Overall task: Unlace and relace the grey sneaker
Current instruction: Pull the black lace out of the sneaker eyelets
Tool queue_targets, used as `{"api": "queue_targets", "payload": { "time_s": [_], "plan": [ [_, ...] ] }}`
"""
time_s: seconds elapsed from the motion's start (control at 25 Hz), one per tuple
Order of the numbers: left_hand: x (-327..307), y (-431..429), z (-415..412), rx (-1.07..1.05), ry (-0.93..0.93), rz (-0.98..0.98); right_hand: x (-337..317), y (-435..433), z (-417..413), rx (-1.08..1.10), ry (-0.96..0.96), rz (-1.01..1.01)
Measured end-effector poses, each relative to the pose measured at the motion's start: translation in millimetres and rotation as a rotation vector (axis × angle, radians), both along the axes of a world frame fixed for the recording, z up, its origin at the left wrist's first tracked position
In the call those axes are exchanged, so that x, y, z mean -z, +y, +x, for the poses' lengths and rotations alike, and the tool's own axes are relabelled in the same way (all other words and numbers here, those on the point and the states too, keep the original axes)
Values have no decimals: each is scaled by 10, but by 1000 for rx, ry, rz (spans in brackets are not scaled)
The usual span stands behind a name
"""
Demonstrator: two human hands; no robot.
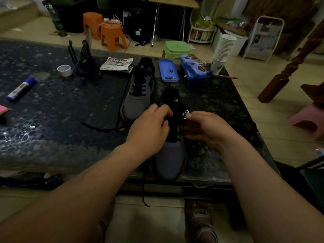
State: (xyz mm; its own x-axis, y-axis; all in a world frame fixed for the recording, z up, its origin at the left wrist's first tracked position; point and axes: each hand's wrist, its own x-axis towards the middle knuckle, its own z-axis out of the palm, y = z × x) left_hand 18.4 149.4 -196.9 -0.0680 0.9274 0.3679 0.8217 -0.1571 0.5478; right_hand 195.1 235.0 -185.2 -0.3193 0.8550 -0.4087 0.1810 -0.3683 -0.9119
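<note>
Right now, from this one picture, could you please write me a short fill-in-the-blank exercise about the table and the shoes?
1. The left hand and right hand hold one grey fabric sneaker; the dark speckled table carries ___ such sneakers.
2. The tall stack of white paper cups stands at the table's far ___ corner.
3. The white glue stick has a ___ cap.
Missing words: two; right; blue.

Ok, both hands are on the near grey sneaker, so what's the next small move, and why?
Probably lift the loose lace that hangs over the table edge and feed its tip into the bare metal eyelets at the right hand. Those eyelets look empty, and the left hand pinches the near sneaker beside them, steadying it. Whether it holds lace is unclear.
</note>
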Motion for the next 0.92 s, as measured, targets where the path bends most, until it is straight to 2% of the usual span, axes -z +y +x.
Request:
{"api": "queue_targets", "payload": {
  "time_s": [0.08, 0.2, 0.32, 0.6, 0.76, 0.92],
  "plan": [
    [-31, 39, 64, -51, 190, 105, -7, -3, 20, -4, 25, -35],
    [-81, 115, 123, -54, 334, -9, -16, -10, 10, 5, 32, -32],
    [-117, 199, 159, -60, 351, -89, -12, -18, 0, 1, 25, -9],
    [-215, 301, 0, 46, 216, -141, -20, -68, 17, -34, -16, 53],
    [-267, 291, -80, 76, 213, -125, -24, -105, -14, -98, -139, 255],
    [-300, 282, -127, 270, 205, -221, 5, -181, -8, -132, -426, 605]
  ]
}}
